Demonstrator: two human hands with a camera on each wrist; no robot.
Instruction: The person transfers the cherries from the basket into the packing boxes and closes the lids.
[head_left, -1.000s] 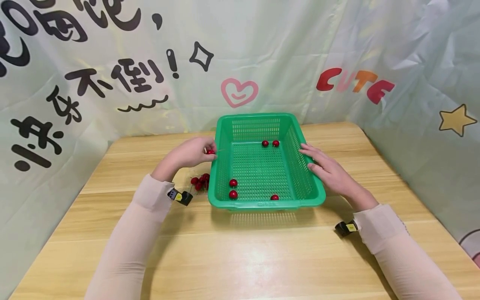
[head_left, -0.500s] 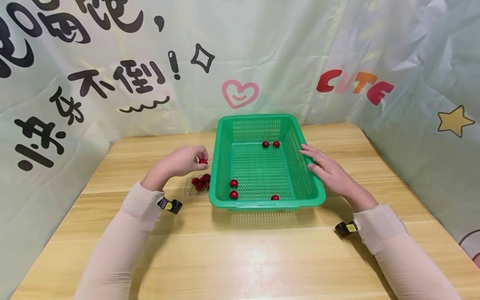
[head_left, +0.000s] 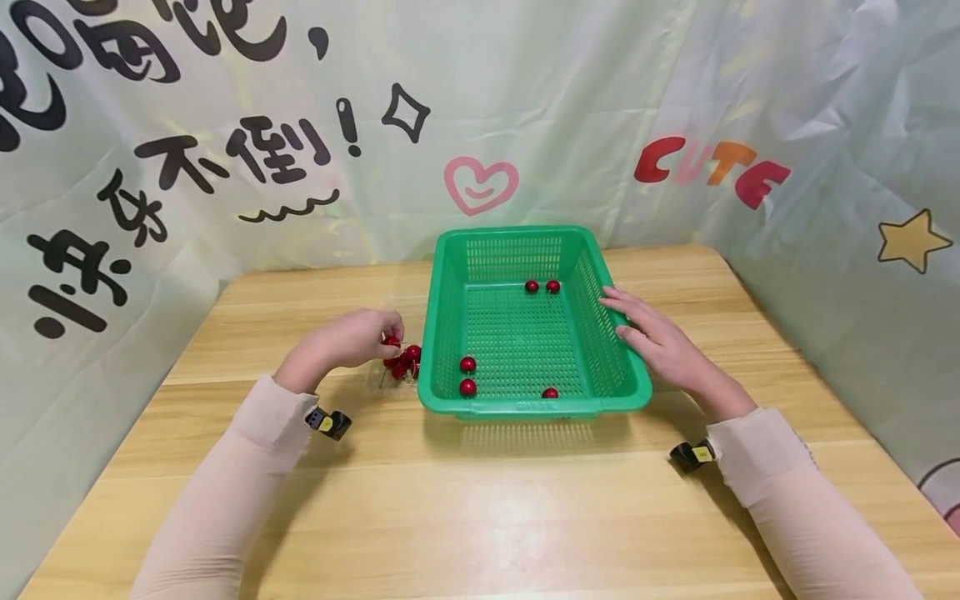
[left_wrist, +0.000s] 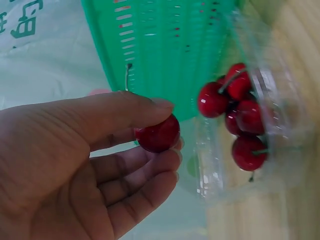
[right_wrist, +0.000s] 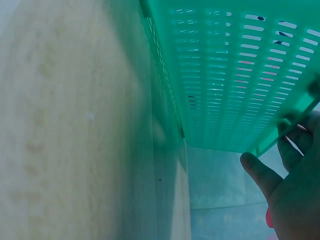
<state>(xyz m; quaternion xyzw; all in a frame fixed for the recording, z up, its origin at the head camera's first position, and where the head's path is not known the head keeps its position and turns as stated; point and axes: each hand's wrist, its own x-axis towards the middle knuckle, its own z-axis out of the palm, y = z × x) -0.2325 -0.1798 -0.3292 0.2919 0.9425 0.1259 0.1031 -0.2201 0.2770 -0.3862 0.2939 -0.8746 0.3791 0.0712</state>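
Observation:
Between thumb and fingers, my left hand (head_left: 351,340) pinches a red cherry (left_wrist: 159,134) whose green stem points up in the left wrist view. Just beside it, several more cherries (left_wrist: 249,152) sit in a clear plastic box (left_wrist: 209,172) left of the green basket (head_left: 525,407). Inside the basket lie several cherries (head_left: 468,387), spread over its mesh floor. My right hand (head_left: 660,342) rests on the basket's right rim with fairly straight fingers; in the right wrist view the thumb (right_wrist: 260,172) lies near the rim.
The basket stands on a wooden table (head_left: 480,517) toward its back edge. A printed cloth (head_left: 570,108) hangs behind and along both sides of the table. The box's right side is partly hidden by the basket.
My left hand has moved left and toward me, from the basket's left rim to over the clear box, still holding a cherry. The right hand stays on the rim.

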